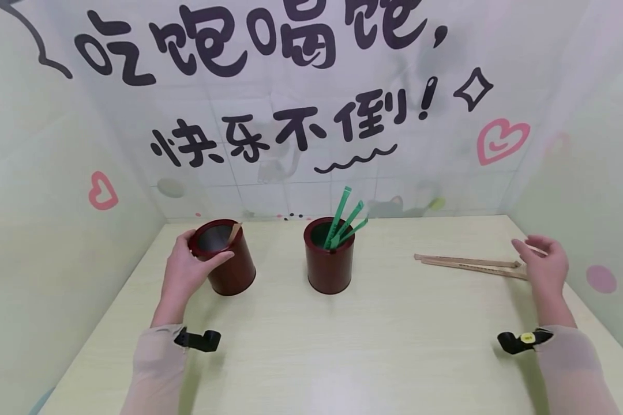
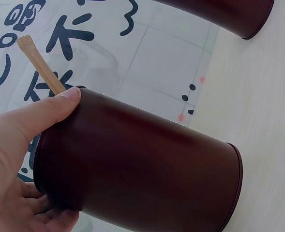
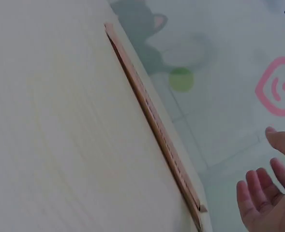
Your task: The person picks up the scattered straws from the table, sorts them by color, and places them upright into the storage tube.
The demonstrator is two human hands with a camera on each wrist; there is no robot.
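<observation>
My left hand (image 1: pixel 183 274) grips a dark red cylindrical cup (image 1: pixel 235 268) at the left. The thumb lies along its side near the rim, and the fingers reach round the far side. One tan paper-wrapped stick (image 2: pixel 40 63) pokes out over the rim by my thumb. My right hand (image 1: pixel 547 268) is above the right end of two long tan paper-wrapped sticks (image 1: pixel 462 263) on the table. Its fingers are loosely bent with nothing between them, and the right wrist view shows the hand (image 3: pixel 265 193) apart from the sticks.
A second dark red cup (image 1: pixel 329 268) stands upright mid-table, holding several green wrapped sticks (image 1: pixel 342 216). Behind the pale wooden table (image 1: pixel 368 346) hangs a white sheet (image 1: pixel 301 190) with black lettering and pink hearts. Pale walls close off both sides.
</observation>
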